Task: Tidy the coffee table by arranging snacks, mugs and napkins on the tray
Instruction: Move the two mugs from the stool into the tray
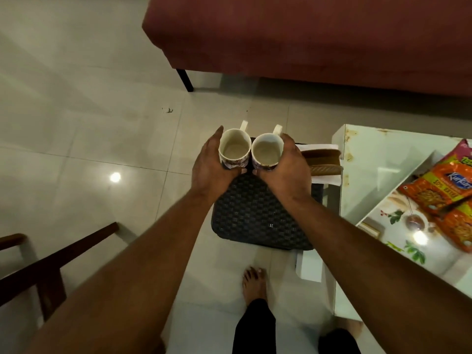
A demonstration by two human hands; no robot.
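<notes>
Ok, taking the black woven tray [255,215] as reference; I'm reading it as the task's tray, not certain. Both forearms are crossing its near edge. Left hand [209,164] is gripping the left mug [234,149] and right hand [288,164] is gripping the right mug [267,152], each wrapping from the outer side.

The mugs are touching side by side over the tray's far edge. They're standing upright, mouths up, handles pointing away from the person, and looking empty. Can't tell if they're resting on the tray or being held just above it. If above, the set-down is going straight down with no sideways shift.

A napkin [329,178] with a brown holder [324,162] is lying at the tray's far right corner. Snack packets [439,192] are lying well right of the tray on the glass table [378,154]. The right hand is nearer, so it's probably fetching those.
</notes>
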